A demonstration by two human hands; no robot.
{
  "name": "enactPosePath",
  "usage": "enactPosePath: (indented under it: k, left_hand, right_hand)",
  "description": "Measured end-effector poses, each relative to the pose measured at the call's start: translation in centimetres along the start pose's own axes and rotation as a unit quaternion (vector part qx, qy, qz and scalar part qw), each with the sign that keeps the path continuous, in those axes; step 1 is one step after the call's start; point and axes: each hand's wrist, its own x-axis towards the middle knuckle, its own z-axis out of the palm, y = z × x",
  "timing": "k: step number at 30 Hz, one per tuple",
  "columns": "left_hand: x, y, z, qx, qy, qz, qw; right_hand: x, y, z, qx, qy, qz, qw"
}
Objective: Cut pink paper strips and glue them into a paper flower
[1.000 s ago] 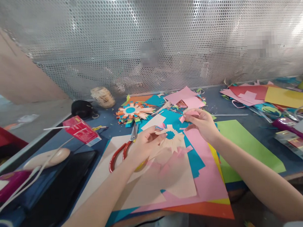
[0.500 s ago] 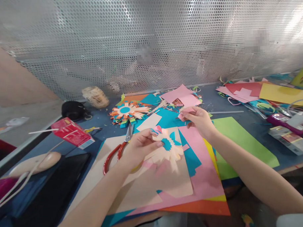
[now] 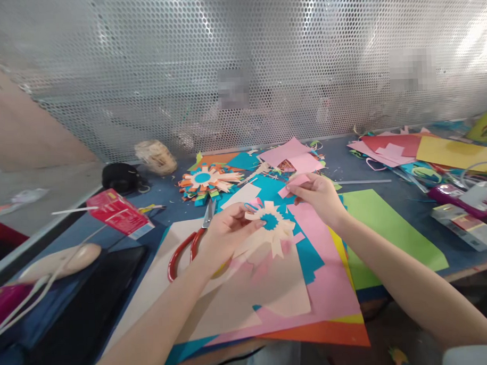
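Between the thumb and fingers of my left hand is a cream paper flower with a blue centre, held above a cream sheet. My right hand pinches a small pink paper strip just above and to the right of the flower. Red-handled scissors lie beside my left hand, partly hidden behind it, blades pointing away. Under the cream sheet are larger pink, blue and orange sheets.
Behind my hands sit a finished-looking layered paper flower and paper scraps. A red carton with a straw, a computer mouse and a black flat object are left. A green sheet lies right; perforated metal stands behind.
The pink strip in my right hand has turned and now shows more of its length. The flower in my left hand has tilted, and the blue piece by its upper right no longer shows the same way.
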Motion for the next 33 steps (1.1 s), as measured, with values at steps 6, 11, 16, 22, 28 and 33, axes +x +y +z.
enactPosePath:
  k: [6,11,16,22,28,33]
  left_hand:
    - [0.0,-0.2,0.0,0.062,0.000,0.029,0.998]
    - [0.0,-0.3,0.1,0.132,-0.002,0.049,0.990]
    - [0.0,-0.9,-0.3,0.177,-0.006,0.062,0.982]
    - [-0.1,-1.0,-0.5,0.203,0.004,0.075,0.976]
    - [-0.1,-1.0,-0.5,0.213,0.011,0.078,0.974]
    - [-0.1,-1.0,-0.6,0.234,0.008,0.090,0.968]
  right_hand:
    - [-0.6,-0.5,0.8,0.007,-0.013,-0.038,0.999]
    - [-1.2,-0.7,1.2,-0.012,-0.056,-0.054,0.997]
    - [-1.3,-0.4,1.1,-0.026,-0.072,-0.080,0.994]
    - [-1.1,-0.3,0.9,-0.047,-0.073,-0.094,0.992]
    - [-1.2,-0.2,0.9,-0.074,-0.085,-0.105,0.988]
    - [-1.1,-0.3,0.9,-0.082,-0.096,-0.090,0.988]
